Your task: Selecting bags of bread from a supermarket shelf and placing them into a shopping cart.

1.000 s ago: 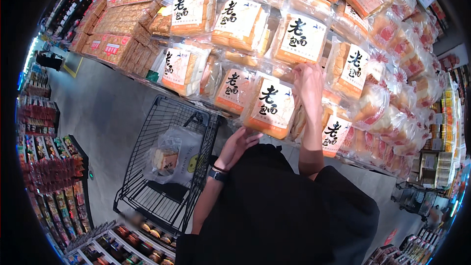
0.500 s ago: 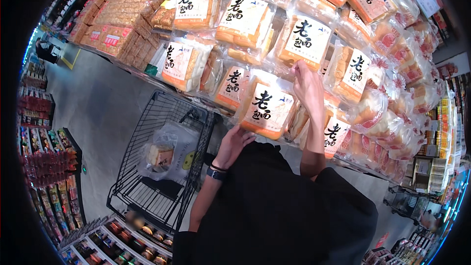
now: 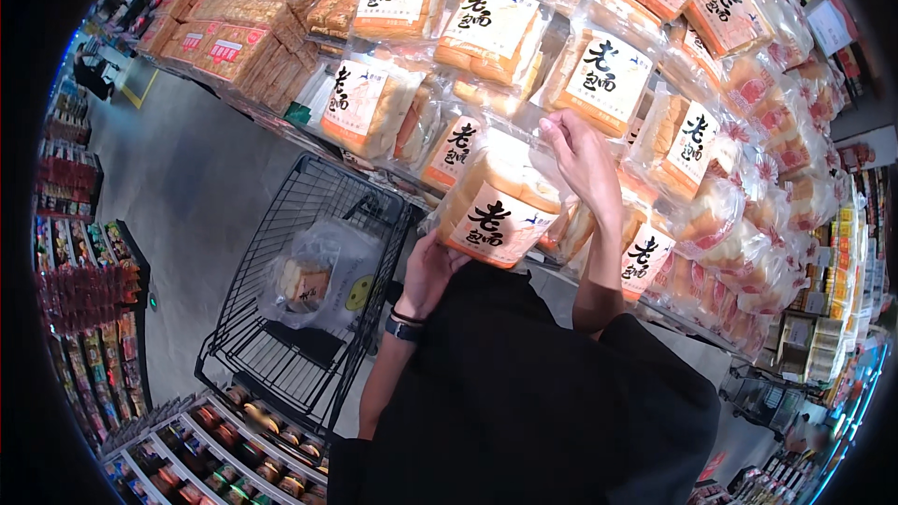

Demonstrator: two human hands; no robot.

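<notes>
My left hand [image 3: 432, 273] supports a clear-wrapped bread loaf [image 3: 510, 189] from beneath its near left edge, with the fingertips hidden under it. The loaf is tilted, showing its pale, slightly domed side and an orange-and-white label. At the loaf's far right corner my right hand [image 3: 585, 157] is closed, thumb and fingers pinching what looks like the loose end of the plastic wrapper. Around both hands lie several similar wrapped loaves, one bread pack [image 3: 599, 77] just beyond the right hand and another bread pack [image 3: 365, 105] to the left.
A wire shopping cart [image 3: 245, 295] stands at the left, holding a plastic bag [image 3: 323, 271] with a wrapped loaf inside. Packs of brown snack bars [image 3: 234, 42] fill the display's far left; bagged buns [image 3: 720, 271] are heaped at the right. Shelves [image 3: 94, 318] line the left.
The held loaf has tipped, its label sliding toward me and its pale side coming into view. My right hand has shifted slightly left against the packs. The whole view has shifted a little.
</notes>
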